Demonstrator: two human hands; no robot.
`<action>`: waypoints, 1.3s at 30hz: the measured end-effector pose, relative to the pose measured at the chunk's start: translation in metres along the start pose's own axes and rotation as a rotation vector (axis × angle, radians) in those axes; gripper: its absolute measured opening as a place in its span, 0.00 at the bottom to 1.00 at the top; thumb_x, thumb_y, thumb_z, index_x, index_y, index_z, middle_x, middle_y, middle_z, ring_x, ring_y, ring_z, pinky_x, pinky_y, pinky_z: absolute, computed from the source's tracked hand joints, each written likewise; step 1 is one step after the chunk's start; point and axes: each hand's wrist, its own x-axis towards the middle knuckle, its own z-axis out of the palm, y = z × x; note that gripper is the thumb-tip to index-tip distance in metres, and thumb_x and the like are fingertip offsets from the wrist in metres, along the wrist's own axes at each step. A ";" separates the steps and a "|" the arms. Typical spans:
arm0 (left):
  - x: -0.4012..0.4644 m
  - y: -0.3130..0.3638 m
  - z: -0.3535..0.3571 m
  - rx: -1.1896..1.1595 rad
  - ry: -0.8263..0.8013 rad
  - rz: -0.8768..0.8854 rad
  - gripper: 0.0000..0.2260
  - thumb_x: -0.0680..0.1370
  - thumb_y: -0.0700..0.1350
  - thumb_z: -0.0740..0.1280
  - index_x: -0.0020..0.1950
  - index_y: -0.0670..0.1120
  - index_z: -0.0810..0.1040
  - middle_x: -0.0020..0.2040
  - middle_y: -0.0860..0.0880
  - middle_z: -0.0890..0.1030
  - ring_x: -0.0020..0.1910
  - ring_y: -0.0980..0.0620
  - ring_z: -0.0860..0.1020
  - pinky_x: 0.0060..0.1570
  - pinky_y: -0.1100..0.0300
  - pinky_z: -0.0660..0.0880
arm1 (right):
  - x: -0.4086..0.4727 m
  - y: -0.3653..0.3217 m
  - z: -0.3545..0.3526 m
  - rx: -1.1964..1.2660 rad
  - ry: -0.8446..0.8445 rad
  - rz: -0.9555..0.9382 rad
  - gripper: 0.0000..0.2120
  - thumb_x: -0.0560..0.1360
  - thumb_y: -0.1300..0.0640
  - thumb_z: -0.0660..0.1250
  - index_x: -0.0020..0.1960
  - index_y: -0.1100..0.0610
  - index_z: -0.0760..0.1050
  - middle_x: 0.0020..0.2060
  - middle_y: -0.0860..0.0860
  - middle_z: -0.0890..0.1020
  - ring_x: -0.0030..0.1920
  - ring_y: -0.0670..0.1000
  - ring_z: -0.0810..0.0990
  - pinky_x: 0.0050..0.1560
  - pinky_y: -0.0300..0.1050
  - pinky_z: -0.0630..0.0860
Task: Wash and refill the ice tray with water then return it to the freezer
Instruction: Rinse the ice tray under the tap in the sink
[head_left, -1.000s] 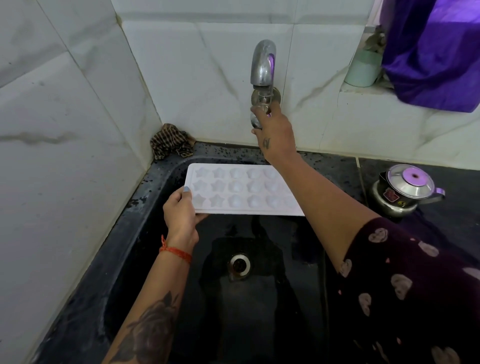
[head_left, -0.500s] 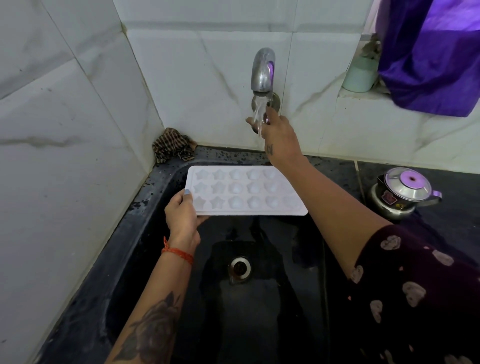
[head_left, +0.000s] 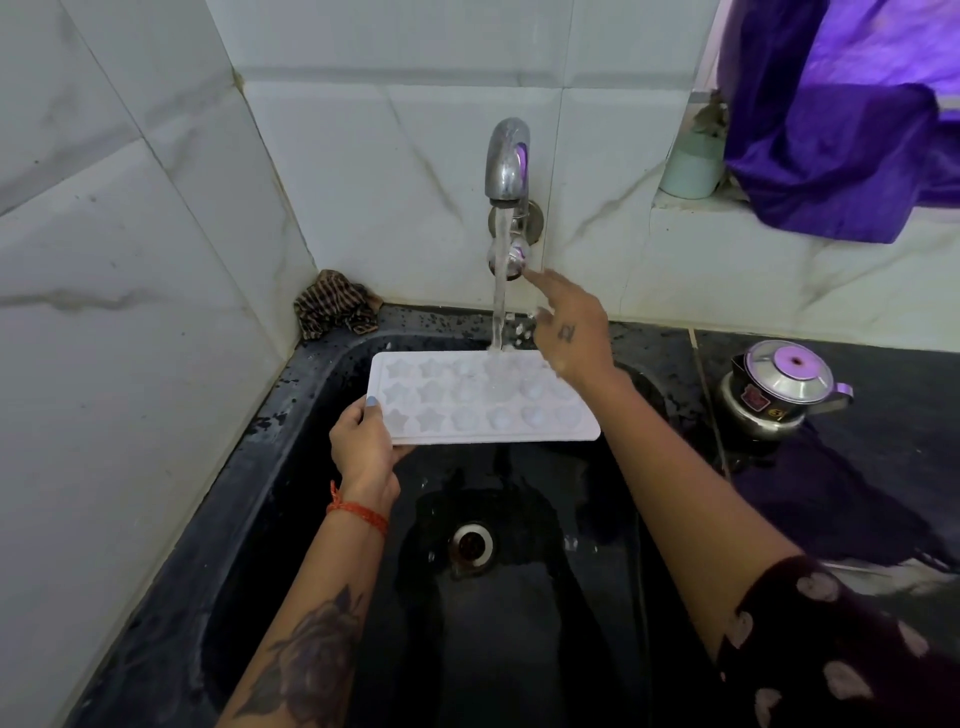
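The right hand (head_left: 569, 332) has left the tap knob (head_left: 511, 260) and now hovers just below it, fingers loosely spread, index finger extended toward the knob, holding nothing. Water now runs from the tap (head_left: 506, 161) onto the far edge of the ice tray (head_left: 483, 397). The left hand (head_left: 363, 447) pinches the tray's near-left corner, thumb on top, holding it level above the black sink (head_left: 270, 467). The right hand and forearm cover the tray's far-right corner. The fingers under the tray are hidden.
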 end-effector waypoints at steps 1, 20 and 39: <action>0.001 -0.001 0.000 0.001 0.002 -0.002 0.12 0.83 0.43 0.57 0.63 0.42 0.74 0.52 0.46 0.77 0.49 0.48 0.76 0.45 0.52 0.75 | -0.012 0.003 0.000 0.007 0.033 0.103 0.22 0.77 0.67 0.59 0.69 0.55 0.70 0.68 0.57 0.72 0.66 0.57 0.73 0.67 0.49 0.69; -0.004 -0.003 -0.011 -0.019 0.005 -0.062 0.13 0.83 0.42 0.57 0.65 0.42 0.72 0.53 0.46 0.75 0.51 0.47 0.75 0.47 0.50 0.75 | -0.077 0.015 -0.014 0.235 -0.086 0.702 0.13 0.76 0.57 0.67 0.60 0.57 0.79 0.55 0.55 0.81 0.53 0.57 0.79 0.55 0.49 0.77; -0.017 -0.018 0.006 0.077 -0.130 -0.050 0.09 0.82 0.39 0.55 0.56 0.45 0.74 0.52 0.44 0.76 0.50 0.47 0.76 0.46 0.50 0.76 | -0.094 0.029 -0.039 0.209 0.024 0.781 0.10 0.76 0.60 0.66 0.56 0.57 0.81 0.47 0.54 0.81 0.50 0.57 0.80 0.54 0.50 0.78</action>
